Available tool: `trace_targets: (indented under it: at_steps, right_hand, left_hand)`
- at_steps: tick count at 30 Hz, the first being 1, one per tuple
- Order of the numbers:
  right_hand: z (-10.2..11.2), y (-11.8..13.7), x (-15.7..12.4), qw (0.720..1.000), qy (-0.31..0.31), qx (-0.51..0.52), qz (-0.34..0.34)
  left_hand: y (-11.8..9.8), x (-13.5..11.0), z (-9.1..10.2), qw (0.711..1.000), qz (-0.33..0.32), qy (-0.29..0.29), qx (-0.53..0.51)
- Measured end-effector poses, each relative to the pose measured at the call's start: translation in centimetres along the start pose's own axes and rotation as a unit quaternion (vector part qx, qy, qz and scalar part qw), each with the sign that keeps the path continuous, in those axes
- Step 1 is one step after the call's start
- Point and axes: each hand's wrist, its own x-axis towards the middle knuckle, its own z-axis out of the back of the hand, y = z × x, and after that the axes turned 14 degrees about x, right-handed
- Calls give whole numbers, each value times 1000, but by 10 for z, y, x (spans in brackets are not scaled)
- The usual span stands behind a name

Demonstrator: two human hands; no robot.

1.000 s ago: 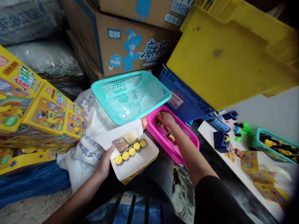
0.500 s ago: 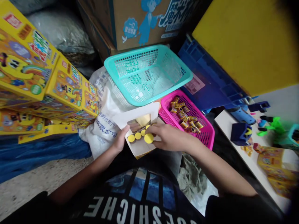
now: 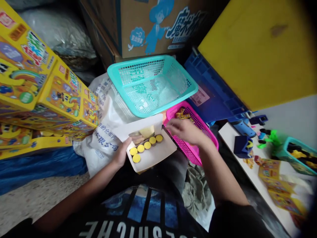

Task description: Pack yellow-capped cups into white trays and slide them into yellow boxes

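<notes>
My left hand (image 3: 121,152) grips the left side of an open carton (image 3: 158,155) with a white inside and a cut-out window in its raised flap. Inside, several small cups with yellow tops (image 3: 147,145) stand in a row along the back, and one more sits in front at the left end. My right hand (image 3: 182,130) hovers over the near side of a pink basket (image 3: 208,132), right of the carton. Its fingers are bent and blurred, so I cannot tell whether they hold anything. Brown-and-gold wrapped pieces (image 3: 182,113) lie in the pink basket, partly hidden by this hand.
A turquoise basket (image 3: 133,109) sits behind the carton on a white sack (image 3: 104,132). Yellow printed boxes (image 3: 61,89) are stacked at left. Behind stands a large brown cardboard box (image 3: 138,19). At right are a blue crate (image 3: 210,89) and a white table (image 3: 247,172) with small toys.
My right hand has left the carton and moved right to the pink basket. The cups it covered now show in a row, with one in front at left. My left hand still grips the carton.
</notes>
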Motion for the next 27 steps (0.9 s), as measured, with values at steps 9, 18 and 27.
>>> trace_targets:
  at_steps: [9, 18, 27]
  right_hand:
    - [-18, -140, 34, 983, -152, -49, -88]
    - [16, -10, -33, 985, -16, 112, 131]
    - [-103, 57, 10, 938, 233, -188, 172]
  left_hand:
    - [-1, 0, -1, 1000, 1, -8, 11]
    - [2, -1, -1, 999, -28, 14, 20]
    - [-8, -5, -4, 997, -56, 10, 55]
